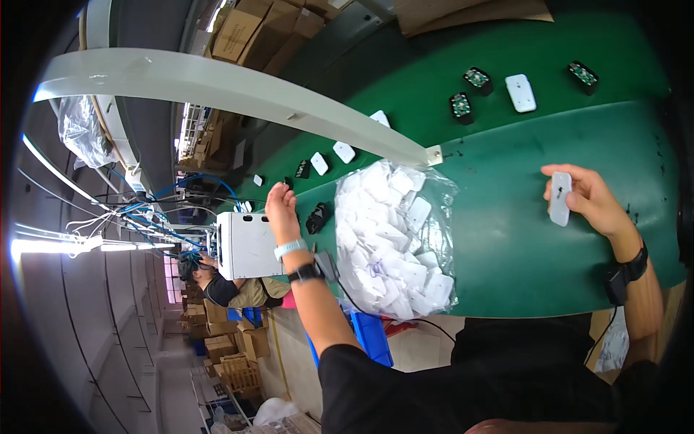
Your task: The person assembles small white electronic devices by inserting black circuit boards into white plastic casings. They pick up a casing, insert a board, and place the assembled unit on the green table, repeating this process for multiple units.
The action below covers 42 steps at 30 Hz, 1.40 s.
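My right hand (596, 206) grips a white plastic cover (559, 199) with rounded ends and a small dark mark, held above the green table between thumb and fingers. Stretched out to the left, my left hand (282, 211) has its fingers curled together at the edge of the green belt. A small dark part shows by its fingertips; whether the hand holds it is unclear. Between my arms lies a clear plastic bag (394, 242) full of white covers. Beside my left hand is a black piece (316, 218) on the table.
Along the green belt (434, 72) lie black housings with circuit boards (460, 108) and white covers (520, 93). A pale metal beam (253, 90) arches over the left side. A white box-shaped machine (249, 244) stands left, with another person (231, 288) beyond it. A blue bin (371, 340) sits below.
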{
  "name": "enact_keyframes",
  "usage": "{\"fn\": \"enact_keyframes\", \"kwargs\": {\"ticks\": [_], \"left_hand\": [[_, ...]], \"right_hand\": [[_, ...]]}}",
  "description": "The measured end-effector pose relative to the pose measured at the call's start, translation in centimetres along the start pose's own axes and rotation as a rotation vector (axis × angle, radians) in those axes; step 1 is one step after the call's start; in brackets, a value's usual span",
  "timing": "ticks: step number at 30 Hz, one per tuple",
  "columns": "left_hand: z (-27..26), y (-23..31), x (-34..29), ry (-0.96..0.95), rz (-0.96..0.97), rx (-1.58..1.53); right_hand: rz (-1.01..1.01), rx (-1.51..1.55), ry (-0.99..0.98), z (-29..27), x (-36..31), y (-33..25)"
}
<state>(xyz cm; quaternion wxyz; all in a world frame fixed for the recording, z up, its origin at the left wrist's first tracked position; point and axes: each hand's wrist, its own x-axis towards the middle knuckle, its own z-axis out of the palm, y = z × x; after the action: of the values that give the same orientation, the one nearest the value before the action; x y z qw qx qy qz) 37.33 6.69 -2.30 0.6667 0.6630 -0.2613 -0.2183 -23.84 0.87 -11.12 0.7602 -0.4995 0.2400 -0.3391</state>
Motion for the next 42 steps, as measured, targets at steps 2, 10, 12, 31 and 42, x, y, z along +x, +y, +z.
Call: {"fn": "enact_keyframes", "kwargs": {"ticks": [2, 10, 12, 31, 42], "left_hand": [[-6.6, -3.4, 7.0, 0.038, -0.01, 0.377], [-9.7, -10.1, 16.9, 0.203, 0.201, 1.336], [-10.8, -10.8, 18.5, 0.263, 0.2, 1.371], [-10.3, -10.4, 22.5, 0.608, 0.118, 1.089], [-2.3, 6.3, -2.4, -0.482, 0.355, -0.527]], "right_hand": [[0.041, 0.004, -0.024, -0.3, 0.4, 0.5], [0.105, -0.055, 0.043, -2.0, 0.0, 1.4], [0.102, -0.014, 0.032, -2.2, 0.3, 2.0], [0.027, -0.041, 0.103, -4.0, -0.2, 4.7], [0.081, -0.114, -0.059, -1.3, 0.6, -0.4]]}}
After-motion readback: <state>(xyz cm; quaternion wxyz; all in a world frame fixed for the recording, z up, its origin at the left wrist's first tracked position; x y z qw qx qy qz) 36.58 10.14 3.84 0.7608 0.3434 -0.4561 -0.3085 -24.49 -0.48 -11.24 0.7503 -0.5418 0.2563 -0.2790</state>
